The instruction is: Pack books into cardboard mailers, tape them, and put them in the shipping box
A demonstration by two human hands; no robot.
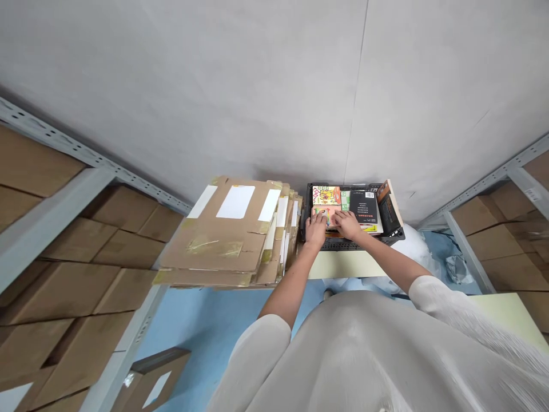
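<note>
A black plastic crate [343,245] against the wall holds books. My left hand [316,229] is at the left side of a pink-orange book [329,212] in it, fingers bent over its cover. My right hand [348,225] grips the same book from the right. Its lower part is hidden by my hands. Just behind lies a yellow book with a colourful cover [326,195]. To the right are a green-and-white book [345,199] and a black book [363,207] with a barcode. A dark book with orange print [389,209] leans upright at the crate's right end.
Flattened cardboard boxes [218,234] with white labels are stacked left of the crate. The crate stands on a pale yellow tabletop [343,266]. Shelves with brown cartons [77,292] flank both sides. A carton [156,377] and a clear plastic bag [458,269] lie on the blue floor.
</note>
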